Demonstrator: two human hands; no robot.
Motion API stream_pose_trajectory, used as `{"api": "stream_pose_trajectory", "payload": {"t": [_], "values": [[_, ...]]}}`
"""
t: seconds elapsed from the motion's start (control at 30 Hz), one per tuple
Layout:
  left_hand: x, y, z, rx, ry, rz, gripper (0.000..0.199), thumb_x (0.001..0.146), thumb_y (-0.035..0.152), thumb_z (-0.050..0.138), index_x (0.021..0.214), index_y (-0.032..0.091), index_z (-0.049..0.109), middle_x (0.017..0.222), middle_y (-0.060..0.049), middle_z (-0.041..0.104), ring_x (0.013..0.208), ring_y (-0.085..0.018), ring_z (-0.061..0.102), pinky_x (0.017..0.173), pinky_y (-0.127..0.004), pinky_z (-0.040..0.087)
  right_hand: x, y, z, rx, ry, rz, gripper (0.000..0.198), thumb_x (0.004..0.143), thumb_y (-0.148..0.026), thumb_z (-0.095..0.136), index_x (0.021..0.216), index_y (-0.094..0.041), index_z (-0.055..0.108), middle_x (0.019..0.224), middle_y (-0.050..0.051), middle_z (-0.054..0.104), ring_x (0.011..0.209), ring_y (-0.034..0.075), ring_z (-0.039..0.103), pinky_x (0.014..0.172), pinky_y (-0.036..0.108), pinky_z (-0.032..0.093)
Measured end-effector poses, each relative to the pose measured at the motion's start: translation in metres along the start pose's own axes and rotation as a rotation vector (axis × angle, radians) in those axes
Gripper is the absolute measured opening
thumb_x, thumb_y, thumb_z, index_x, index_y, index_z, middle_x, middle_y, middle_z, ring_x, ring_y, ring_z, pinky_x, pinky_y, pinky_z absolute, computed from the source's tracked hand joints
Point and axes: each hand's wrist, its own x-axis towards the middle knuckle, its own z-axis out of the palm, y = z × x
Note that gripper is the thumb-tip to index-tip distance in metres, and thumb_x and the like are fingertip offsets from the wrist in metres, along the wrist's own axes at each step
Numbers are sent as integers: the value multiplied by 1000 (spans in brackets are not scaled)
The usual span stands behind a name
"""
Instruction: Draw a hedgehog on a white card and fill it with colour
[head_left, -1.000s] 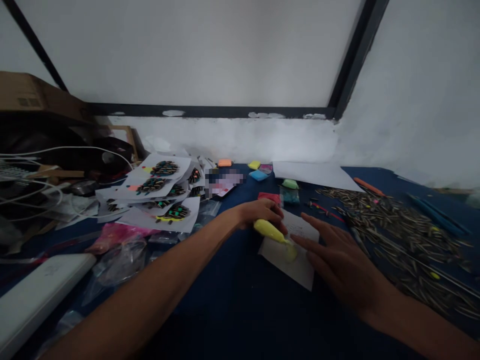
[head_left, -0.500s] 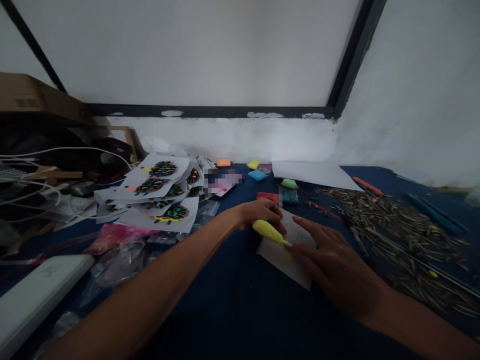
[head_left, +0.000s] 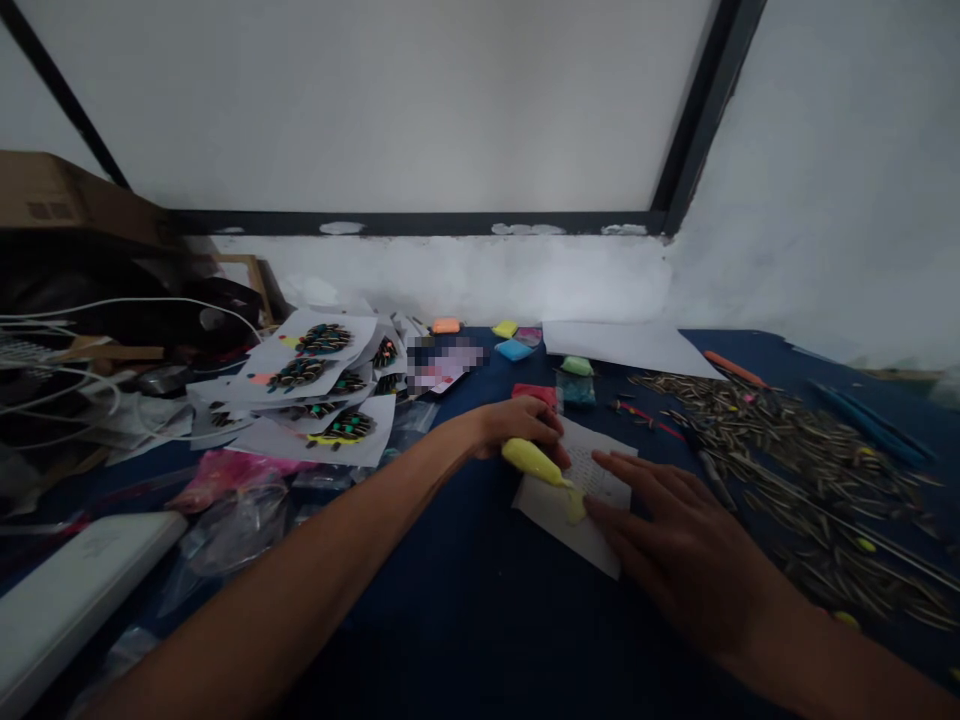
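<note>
A lump of yellow modelling clay (head_left: 532, 461), thick at one end and drawn out to a thin tail, lies over a sheet of paper (head_left: 559, 515) with small writing. My left hand (head_left: 523, 424) has its fingers curled about the clay's thick end; its fingertips are partly hidden. Beside the tail, a small flattened yellow piece rests on the paper. My right hand (head_left: 667, 525) lies over the paper's right side, fingers stretched out, with the index fingertip close to this yellow piece.
Papers bearing seed-covered hedgehog-like figures (head_left: 345, 428) are stacked at left, near plastic bags (head_left: 240, 525) and a white box-like object (head_left: 82, 600). Coloured clay packets (head_left: 515, 350) sit at the back. Striped seeds (head_left: 795, 440) spread across the right, with an orange-handled tool (head_left: 735, 369).
My right fingers have drawn back slightly from the clay's tail, and the flattened yellow end shows more clearly. My left hand has barely moved.
</note>
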Motion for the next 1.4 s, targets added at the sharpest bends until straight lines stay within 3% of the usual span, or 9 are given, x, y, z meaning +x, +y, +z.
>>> {"api": "stream_pose_trajectory", "payload": {"t": [0.23, 0.43, 0.53, 0.7, 0.9, 1.1, 1.4], "values": [[-2, 2, 0, -8, -7, 1, 14, 73, 13, 61, 84, 14, 51, 70, -4, 68, 64, -14, 63, 66, -27, 48, 0, -1, 0, -51, 49, 20, 31, 90, -16, 41, 91, -19, 72, 119, 16, 65, 97, 29, 66, 82, 49, 52], [-2, 0, -1, -34, -25, -9, 15, 72, 13, 63, 83, 15, 51, 71, -4, 68, 67, -14, 64, 67, -26, 49, -2, 1, 2, -67, 47, 4, 32, 90, -17, 40, 106, -20, 68, 123, 15, 63, 95, 27, 66, 81, 47, 51], [-2, 0, -2, -41, -28, -7, 18, 71, 15, 65, 83, 15, 52, 71, -3, 68, 66, -14, 64, 65, -25, 49, 0, -1, 1, -63, 21, 8, 32, 89, -16, 40, 101, -21, 70, 120, 16, 64, 94, 29, 65, 77, 47, 51], [-2, 2, -2, -23, -27, -5, 16, 72, 15, 64, 83, 15, 52, 70, -4, 68, 61, -13, 62, 62, -24, 49, 1, 0, -2, -34, 14, 43, 29, 90, -19, 43, 93, -20, 71, 119, 16, 64, 98, 30, 64, 79, 47, 51], [-3, 4, -3, -18, -36, -1, 10, 77, 16, 61, 82, 14, 52, 70, -4, 68, 59, -12, 61, 60, -23, 48, 0, 3, 2, -46, -11, 17, 33, 89, -19, 44, 113, -22, 66, 129, 19, 56, 104, 33, 61, 78, 49, 51], [-2, 4, -4, -17, -22, -24, 15, 79, 24, 62, 82, 14, 51, 74, -6, 69, 54, -11, 58, 52, -20, 41, 0, 3, 3, -29, -43, 52, 32, 91, -21, 41, 106, -22, 69, 129, 18, 57, 107, 33, 60, 80, 51, 51], [-3, 5, -3, -8, 1, -24, 12, 80, 24, 60, 81, 15, 51, 67, -3, 67, 51, -10, 55, 52, -21, 38, 9, 2, 6, 7, -45, 35, 34, 91, -21, 43, 115, -25, 66, 133, 19, 53, 113, 34, 57, 81, 51, 51]]}}
